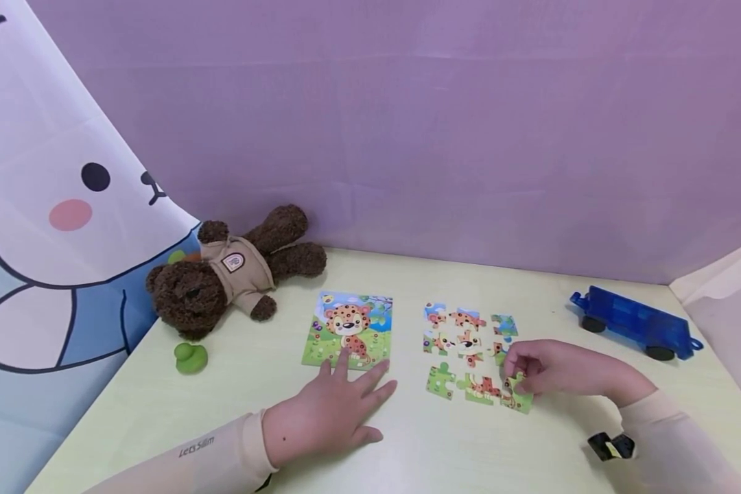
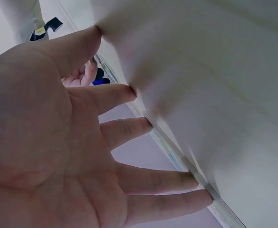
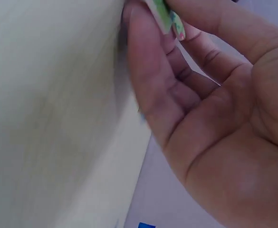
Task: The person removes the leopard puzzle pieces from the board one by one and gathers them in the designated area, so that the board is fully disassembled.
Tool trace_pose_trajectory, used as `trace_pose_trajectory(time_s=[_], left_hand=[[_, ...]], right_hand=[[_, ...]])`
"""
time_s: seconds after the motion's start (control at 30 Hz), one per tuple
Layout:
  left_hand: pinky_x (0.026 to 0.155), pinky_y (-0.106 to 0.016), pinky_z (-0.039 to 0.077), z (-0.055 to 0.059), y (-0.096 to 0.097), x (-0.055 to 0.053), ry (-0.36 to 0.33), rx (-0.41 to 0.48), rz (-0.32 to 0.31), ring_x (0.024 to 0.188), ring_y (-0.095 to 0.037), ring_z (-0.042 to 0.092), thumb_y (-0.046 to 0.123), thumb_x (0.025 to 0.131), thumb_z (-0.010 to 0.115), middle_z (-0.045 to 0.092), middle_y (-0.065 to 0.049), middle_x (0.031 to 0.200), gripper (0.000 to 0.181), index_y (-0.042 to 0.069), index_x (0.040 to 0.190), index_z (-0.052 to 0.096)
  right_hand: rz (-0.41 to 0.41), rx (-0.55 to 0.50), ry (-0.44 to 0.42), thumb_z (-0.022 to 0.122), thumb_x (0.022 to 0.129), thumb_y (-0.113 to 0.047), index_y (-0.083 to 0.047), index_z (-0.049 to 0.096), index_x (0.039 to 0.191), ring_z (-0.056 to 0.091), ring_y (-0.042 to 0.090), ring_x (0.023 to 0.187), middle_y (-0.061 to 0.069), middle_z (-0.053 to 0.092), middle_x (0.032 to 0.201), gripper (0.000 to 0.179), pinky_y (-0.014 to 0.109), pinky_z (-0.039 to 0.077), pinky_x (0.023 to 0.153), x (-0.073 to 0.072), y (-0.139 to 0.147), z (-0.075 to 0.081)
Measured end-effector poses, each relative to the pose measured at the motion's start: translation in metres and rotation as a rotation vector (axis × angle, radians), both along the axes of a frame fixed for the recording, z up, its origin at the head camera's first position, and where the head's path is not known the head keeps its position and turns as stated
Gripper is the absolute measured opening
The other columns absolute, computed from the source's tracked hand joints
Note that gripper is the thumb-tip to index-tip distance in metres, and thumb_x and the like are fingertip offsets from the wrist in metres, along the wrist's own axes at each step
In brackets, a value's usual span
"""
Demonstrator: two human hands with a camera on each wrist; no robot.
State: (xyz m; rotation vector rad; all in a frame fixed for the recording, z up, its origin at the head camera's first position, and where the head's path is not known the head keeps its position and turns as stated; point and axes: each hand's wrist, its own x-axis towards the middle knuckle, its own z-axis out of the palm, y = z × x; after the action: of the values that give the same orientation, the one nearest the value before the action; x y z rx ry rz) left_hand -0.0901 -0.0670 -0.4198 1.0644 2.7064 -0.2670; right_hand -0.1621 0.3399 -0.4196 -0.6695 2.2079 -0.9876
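A square leopard picture card (image 1: 377,341) lies mid-table, and my left hand (image 1: 327,420) rests at its near edge with fingers spread. In the left wrist view those fingertips touch the edge of the card (image 2: 177,154). To the right, several leopard puzzle pieces (image 1: 442,381) lie in loose rows with gaps between them. My right hand (image 1: 558,368) pinches a green puzzle piece (image 1: 519,399) between thumb and fingers at the near right corner of these rows. The right wrist view shows only part of this piece (image 3: 161,15); the fingers hide the rest.
A brown teddy bear (image 1: 241,264) in a beige shirt lies at the back left, with a green rubber duck (image 1: 191,358) in front of it. At the back right stands a blue toy wagon (image 1: 636,321). A purple cloth (image 1: 407,137) hangs behind the table.
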Motion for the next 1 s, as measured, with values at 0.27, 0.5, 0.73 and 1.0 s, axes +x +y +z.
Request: trace_pose_trajectory(time_s=[0.27, 0.5, 0.73, 1.0], left_hand=[[0.109, -0.073, 0.051, 0.001, 0.001, 0.000, 0.003, -0.015, 0.001, 0.148, -0.065, 0.041, 0.071, 0.104, 0.047, 0.026, 0.001, 0.180, 0.074, 0.035, 0.168, 0.035], [0.109, -0.073, 0.051, 0.001, 0.001, 0.001, -0.005, -0.011, 0.002, 0.148, -0.065, 0.040, 0.070, 0.103, 0.048, 0.026, 0.000, 0.180, 0.074, 0.035, 0.168, 0.036], [0.108, -0.072, 0.053, 0.001, 0.002, 0.001, 0.028, -0.021, -0.013, 0.147, -0.065, 0.042, 0.071, 0.103, 0.047, 0.027, 0.000, 0.179, 0.075, 0.035, 0.168, 0.036], [0.107, -0.072, 0.053, 0.003, 0.004, -0.003, 0.008, -0.003, -0.019, 0.146, -0.065, 0.043, 0.071, 0.102, 0.050, 0.029, 0.000, 0.179, 0.075, 0.035, 0.167, 0.037]], right_hand=[[0.029, 0.030, 0.088, 0.074, 0.098, -0.011, -0.013, 0.067, 0.108, 0.051, 0.009, 0.077, 0.001, 0.055, 0.089, 0.013, 0.025, 0.046, 0.064, -0.001, -0.010, 0.003], [0.048, 0.046, 0.109, 0.076, 0.098, -0.014, -0.014, 0.067, 0.105, 0.051, 0.010, 0.079, 0.005, 0.055, 0.094, 0.011, 0.026, 0.045, 0.065, -0.001, -0.014, 0.005], [0.032, 0.066, 0.125, 0.076, 0.096, -0.010, -0.014, 0.067, 0.106, 0.051, 0.010, 0.082, 0.007, 0.056, 0.098, 0.013, 0.025, 0.046, 0.067, 0.001, -0.015, 0.006], [-0.048, 0.098, 0.152, 0.076, 0.098, -0.015, -0.013, 0.066, 0.111, 0.053, 0.011, 0.089, 0.004, 0.059, 0.102, 0.017, 0.024, 0.049, 0.072, 0.005, -0.009, 0.011]])
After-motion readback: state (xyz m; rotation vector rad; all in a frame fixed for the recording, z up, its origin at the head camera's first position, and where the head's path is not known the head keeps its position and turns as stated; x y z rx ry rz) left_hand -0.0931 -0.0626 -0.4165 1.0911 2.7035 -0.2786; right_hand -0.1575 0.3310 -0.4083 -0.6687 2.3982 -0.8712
